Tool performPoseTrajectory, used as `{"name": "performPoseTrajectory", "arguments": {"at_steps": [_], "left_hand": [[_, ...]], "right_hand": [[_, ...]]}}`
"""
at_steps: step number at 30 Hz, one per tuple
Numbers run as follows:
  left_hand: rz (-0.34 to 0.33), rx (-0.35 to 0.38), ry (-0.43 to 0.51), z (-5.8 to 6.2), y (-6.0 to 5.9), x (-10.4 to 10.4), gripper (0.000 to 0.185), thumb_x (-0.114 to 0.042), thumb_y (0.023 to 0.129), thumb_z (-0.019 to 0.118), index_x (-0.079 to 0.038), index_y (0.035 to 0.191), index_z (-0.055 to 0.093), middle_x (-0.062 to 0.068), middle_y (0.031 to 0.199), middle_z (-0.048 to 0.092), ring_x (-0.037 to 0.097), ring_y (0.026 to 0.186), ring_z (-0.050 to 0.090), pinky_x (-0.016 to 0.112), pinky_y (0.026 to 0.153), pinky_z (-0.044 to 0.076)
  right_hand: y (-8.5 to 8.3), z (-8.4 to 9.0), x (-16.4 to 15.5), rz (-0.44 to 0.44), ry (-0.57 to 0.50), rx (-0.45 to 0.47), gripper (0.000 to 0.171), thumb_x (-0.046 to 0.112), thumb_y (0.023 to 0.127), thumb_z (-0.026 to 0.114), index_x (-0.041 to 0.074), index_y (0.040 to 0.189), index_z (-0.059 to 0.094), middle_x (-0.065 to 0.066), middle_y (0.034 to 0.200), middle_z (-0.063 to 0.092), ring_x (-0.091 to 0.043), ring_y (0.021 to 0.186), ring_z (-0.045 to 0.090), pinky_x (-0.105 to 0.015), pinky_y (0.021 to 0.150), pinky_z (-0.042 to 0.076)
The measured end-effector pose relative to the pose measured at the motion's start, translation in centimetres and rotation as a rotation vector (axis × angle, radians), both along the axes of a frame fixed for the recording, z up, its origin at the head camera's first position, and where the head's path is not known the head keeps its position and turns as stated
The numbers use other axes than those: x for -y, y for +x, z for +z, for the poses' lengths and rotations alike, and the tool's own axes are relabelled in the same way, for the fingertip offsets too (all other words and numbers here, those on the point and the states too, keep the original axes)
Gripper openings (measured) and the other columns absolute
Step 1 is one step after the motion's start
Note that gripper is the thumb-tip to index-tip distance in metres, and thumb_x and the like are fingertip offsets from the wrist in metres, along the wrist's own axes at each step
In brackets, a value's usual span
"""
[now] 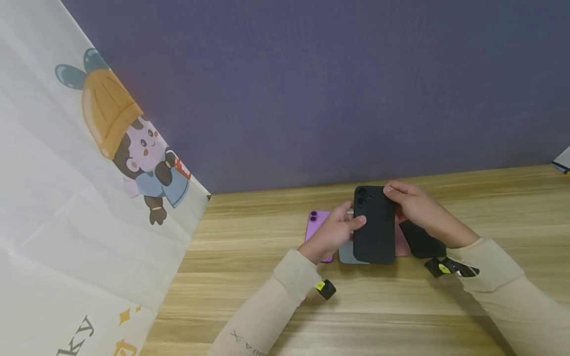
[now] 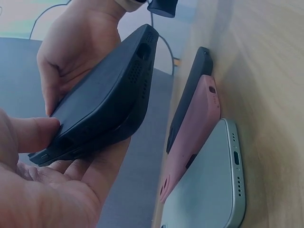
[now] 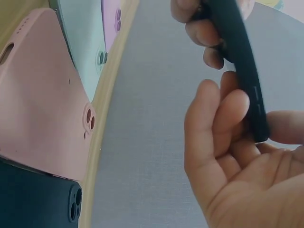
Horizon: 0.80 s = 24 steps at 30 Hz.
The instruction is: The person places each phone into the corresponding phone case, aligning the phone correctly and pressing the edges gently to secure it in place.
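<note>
Both hands hold a black phone case [image 1: 375, 232] above the table, its back with the camera rings turned up. My left hand [image 1: 331, 231] grips its left edge, thumb on the back and fingers underneath. At the top right corner my right hand [image 1: 411, 205] pinches it between thumb and fingers. The left wrist view shows the case's end [image 2: 137, 71] with a port opening and small holes, and a split along its lower side. I cannot tell whether a phone is inside.
On the wooden table [image 1: 249, 227] lie a purple phone [image 1: 313, 225], a pale green-blue one [image 2: 204, 180], a pink one [image 3: 45, 95] and another dark one [image 1: 420, 240], side by side behind and beside the hands. A dark blue-grey panel [image 1: 311, 89] stands at the back; a printed white sheet [image 1: 53, 198] is left.
</note>
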<state>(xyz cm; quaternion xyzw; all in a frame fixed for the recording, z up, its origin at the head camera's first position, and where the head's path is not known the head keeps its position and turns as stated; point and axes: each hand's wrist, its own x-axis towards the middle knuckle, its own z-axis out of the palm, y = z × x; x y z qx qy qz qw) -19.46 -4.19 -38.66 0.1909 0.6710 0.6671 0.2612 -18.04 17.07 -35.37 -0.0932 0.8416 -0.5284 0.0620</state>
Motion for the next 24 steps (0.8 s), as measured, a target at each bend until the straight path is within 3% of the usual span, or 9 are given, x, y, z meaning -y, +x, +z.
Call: {"name": "performPoseTrajectory", "arguments": {"at_steps": [3, 10, 13, 24], "left_hand": [[-0.006, -0.003, 0.001, 0.01, 0.05, -0.02, 0.037, -0.007, 0.108, 0.046, -0.005, 0.145, 0.043, 0.029, 0.130, 0.065, 0.040, 0.119, 0.067, 0.043, 0.095, 0.060], [-0.071, -0.018, -0.012, -0.19, 0.23, -0.15, 0.040, -0.008, 0.109, 0.044, -0.004, 0.149, 0.039, 0.030, 0.131, 0.064, 0.040, 0.120, 0.066, 0.043, 0.094, 0.060], [-0.092, -0.031, -0.025, -0.22, 0.35, -0.16, 0.040, -0.009, 0.109, 0.044, -0.004, 0.149, 0.040, 0.029, 0.129, 0.066, 0.039, 0.118, 0.067, 0.040, 0.092, 0.061], [-0.119, -0.041, -0.027, -0.17, 0.50, -0.06, 0.043, -0.010, 0.109, 0.044, -0.007, 0.152, 0.038, 0.027, 0.130, 0.066, 0.036, 0.118, 0.068, 0.037, 0.092, 0.061]], "right_hand": [[-0.05, -0.02, -0.02, -0.002, 0.002, 0.003, 0.043, 0.033, 0.114, 0.031, -0.003, 0.119, 0.053, -0.006, 0.086, 0.058, -0.016, 0.069, 0.059, -0.037, 0.067, 0.059], [-0.11, -0.38, 0.12, 0.011, 0.000, 0.001, 0.044, 0.040, 0.111, 0.042, 0.001, 0.124, 0.055, -0.015, 0.106, 0.062, -0.018, 0.080, 0.068, -0.039, 0.068, 0.060], [-0.08, -0.52, 0.19, 0.018, -0.003, -0.024, 0.043, 0.040, 0.109, 0.046, 0.001, 0.122, 0.058, -0.016, 0.105, 0.062, -0.018, 0.080, 0.068, -0.037, 0.067, 0.060], [-0.26, -0.89, 0.13, 0.005, 0.134, -0.130, 0.037, 0.041, 0.108, 0.049, 0.009, 0.117, 0.067, -0.010, 0.106, 0.067, -0.015, 0.089, 0.061, -0.029, 0.075, 0.048]]}}
